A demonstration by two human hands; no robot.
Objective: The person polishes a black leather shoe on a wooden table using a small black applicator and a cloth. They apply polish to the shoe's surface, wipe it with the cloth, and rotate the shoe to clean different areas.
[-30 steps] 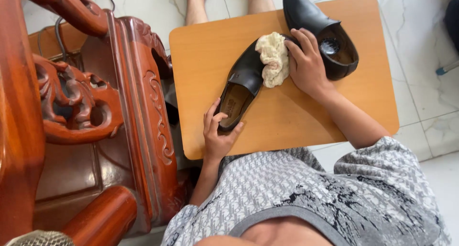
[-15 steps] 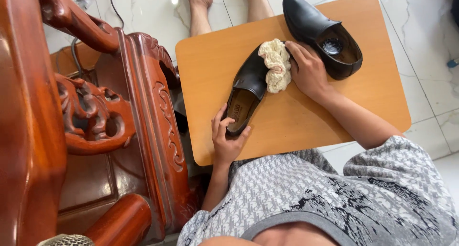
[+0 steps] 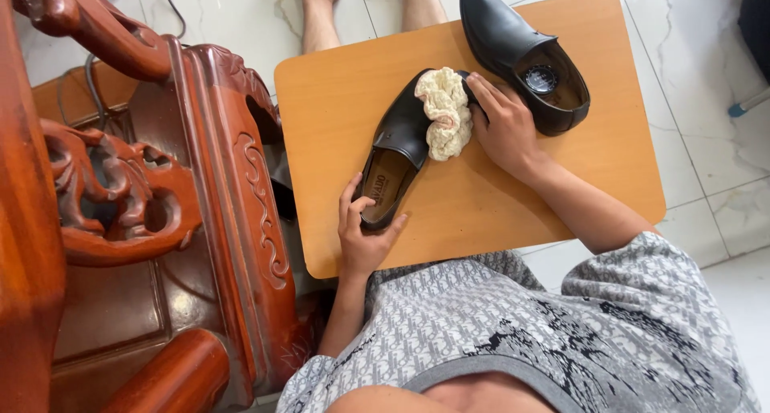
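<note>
Wiping looks like the step in hand: the right hand (image 3: 504, 128) presses a crumpled cream cloth (image 3: 443, 112) against the toe half of a black shoe (image 3: 397, 152) lying on the orange desk (image 3: 497, 196), fingers curled over the cloth's edge. The left hand (image 3: 362, 232) grips the shoe's heel, fingers part closed around it. Any further rubbing calls for that heel grip to hold firm. A second black shoe (image 3: 521, 52) lies just beyond. The cloth hides the shoe's toe; the small round object inside the second shoe is hard to make out.
</note>
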